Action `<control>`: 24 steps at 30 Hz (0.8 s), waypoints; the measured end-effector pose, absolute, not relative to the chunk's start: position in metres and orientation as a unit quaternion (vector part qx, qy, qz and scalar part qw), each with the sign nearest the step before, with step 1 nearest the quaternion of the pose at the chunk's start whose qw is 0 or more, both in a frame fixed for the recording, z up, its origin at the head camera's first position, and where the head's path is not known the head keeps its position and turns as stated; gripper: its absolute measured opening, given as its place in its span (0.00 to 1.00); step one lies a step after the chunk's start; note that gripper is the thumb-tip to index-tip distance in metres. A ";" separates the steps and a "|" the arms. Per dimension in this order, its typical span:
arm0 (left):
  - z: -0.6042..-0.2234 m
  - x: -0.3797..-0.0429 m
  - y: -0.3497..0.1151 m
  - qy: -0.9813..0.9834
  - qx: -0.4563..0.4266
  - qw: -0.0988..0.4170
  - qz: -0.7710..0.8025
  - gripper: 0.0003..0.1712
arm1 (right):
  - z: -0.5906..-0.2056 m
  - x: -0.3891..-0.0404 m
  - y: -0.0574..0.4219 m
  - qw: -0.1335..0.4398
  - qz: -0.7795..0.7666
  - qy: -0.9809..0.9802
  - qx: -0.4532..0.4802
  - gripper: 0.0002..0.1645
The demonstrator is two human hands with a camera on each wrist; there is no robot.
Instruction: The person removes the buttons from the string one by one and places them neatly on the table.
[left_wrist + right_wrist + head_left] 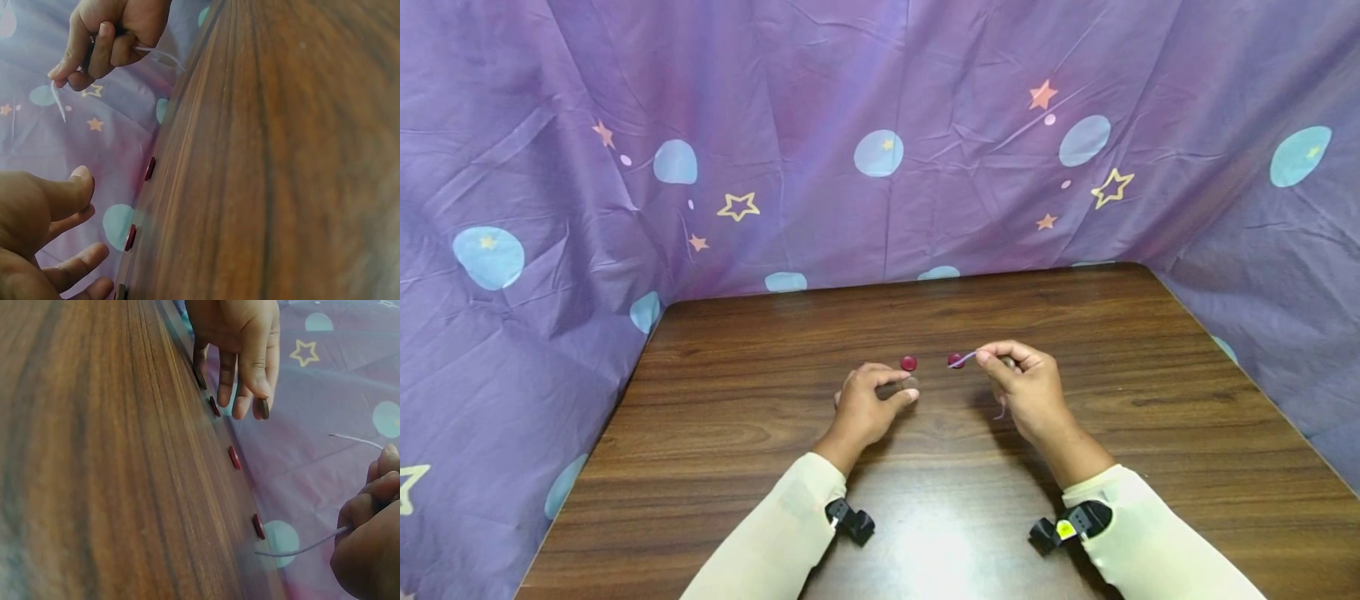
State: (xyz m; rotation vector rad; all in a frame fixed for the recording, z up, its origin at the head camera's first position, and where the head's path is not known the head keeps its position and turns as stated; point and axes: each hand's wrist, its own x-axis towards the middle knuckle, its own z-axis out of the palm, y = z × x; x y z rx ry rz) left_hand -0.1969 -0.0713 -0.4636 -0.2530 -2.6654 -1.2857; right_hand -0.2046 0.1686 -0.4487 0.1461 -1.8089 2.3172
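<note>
Between its thumb and index finger, my left hand (867, 406) pinches a round brown button (262, 408) above the table. My right hand (1028, 390) grips a thin light-purple string (966, 358); one end sticks out past the fingertips toward the left, and another length hangs below the hand. Something brown and rounded (1010, 362) shows among the right fingers, mostly hidden. On the table beyond the hands lie two dark red buttons, a left one (908, 363) and a right one (957, 361), the latter partly crossed by the string in the head view.
The wooden table (737, 433) reaches back to a purple curtain (820, 167) that hangs behind it and on both sides. Near the left fingers, the right wrist view shows another dark red button (214, 406) and a brown one (199, 379) on the table.
</note>
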 end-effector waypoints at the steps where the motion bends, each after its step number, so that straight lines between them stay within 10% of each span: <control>1: -0.464 -0.197 -0.071 -0.894 -0.086 0.083 -0.431 0.17 | -0.449 -0.205 0.168 0.100 0.783 -0.612 0.050 0.21; 24: -0.470 -0.196 -0.066 -0.907 -0.087 0.046 -0.409 0.15 | -0.451 -0.204 0.167 0.097 0.773 -0.625 0.053 0.20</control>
